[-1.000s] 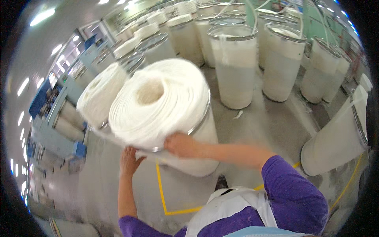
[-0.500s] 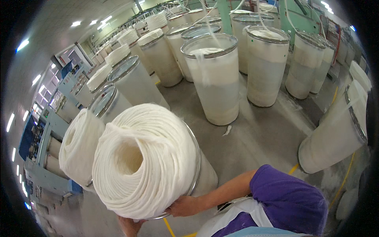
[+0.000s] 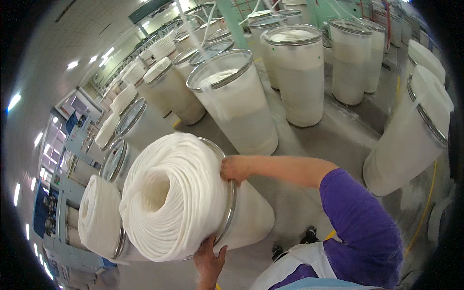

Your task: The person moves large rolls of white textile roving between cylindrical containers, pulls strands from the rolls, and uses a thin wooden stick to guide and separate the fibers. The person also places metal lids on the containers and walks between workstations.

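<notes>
- A smaller white can heaped with soft white fibre (image 3: 99,217) sits at the far left, just beside the big one.
- The tall white can with a shiny metal ring, piled high with a coil of white fluffy fibre (image 3: 176,195), leans over to the left on the grey floor (image 3: 309,145), in the near left part of it.
- The left hand (image 3: 209,261) is under the leaning can, at its metal ring, fingers spread against it.
- The right hand (image 3: 235,167) is on top of the ring, fingers curled over the edge and gripping it.
- A purple sleeve (image 3: 357,222) covers the right upper arm.
- More tall white cans with metal rings (image 3: 295,72) stand upright behind, further back on the floor.
- One more white can (image 3: 411,135) leans at the right edge of the floor.
</notes>
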Demonstrator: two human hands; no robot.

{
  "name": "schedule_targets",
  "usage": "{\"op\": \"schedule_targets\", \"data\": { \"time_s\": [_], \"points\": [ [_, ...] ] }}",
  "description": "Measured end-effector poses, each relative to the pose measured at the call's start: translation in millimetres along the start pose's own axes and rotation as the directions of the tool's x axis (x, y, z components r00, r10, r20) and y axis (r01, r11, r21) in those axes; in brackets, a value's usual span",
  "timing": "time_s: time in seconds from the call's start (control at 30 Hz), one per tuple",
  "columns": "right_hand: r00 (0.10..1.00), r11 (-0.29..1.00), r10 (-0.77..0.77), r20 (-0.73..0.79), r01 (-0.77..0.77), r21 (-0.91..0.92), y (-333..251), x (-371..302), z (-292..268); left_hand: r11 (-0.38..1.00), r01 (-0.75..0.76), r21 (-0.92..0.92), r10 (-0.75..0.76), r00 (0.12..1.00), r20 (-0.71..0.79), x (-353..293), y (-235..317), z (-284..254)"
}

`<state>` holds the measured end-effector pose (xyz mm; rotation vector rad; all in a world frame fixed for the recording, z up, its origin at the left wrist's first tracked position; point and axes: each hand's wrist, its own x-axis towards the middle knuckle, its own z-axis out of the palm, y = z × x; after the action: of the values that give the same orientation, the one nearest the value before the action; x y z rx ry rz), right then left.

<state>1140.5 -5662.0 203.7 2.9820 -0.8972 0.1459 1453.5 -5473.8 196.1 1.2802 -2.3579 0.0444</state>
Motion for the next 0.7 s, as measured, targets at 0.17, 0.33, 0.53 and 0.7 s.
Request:
{"op": "schedule_targets", "data": {
  "time_s": [0.17, 0.33, 0.53, 0.7],
  "points": [
    [0.988, 0.989, 0.137, 0.076, -0.131, -0.074, 42.9, -46.0, -5.4, 0.996, 0.029, 0.079, -0.050, 0.957, 0.287, 24.4, -6.4, 3.1],
    [0.946, 0.947, 0.322, -0.040, -0.322, 0.017, 15.1, -116.9, 2.9, 0.929, -0.348, 0.121, 0.301, 0.906, 0.298, 26.0, -19.4, 16.0],
    [0.784, 0.802, 0.597, -0.170, -0.578, 0.148, -79.1, -191.2, -15.1, 0.867, -0.463, -0.184, 0.498, 0.816, 0.293, 45.6, -44.2, 31.7],
    [0.453, 0.450, 0.890, -0.055, -0.851, 0.271, -144.7, -223.7, -30.9, 0.763, -0.590, -0.262, 0.639, 0.750, 0.172, 82.8, -80.3, 72.1]
  ]
}}
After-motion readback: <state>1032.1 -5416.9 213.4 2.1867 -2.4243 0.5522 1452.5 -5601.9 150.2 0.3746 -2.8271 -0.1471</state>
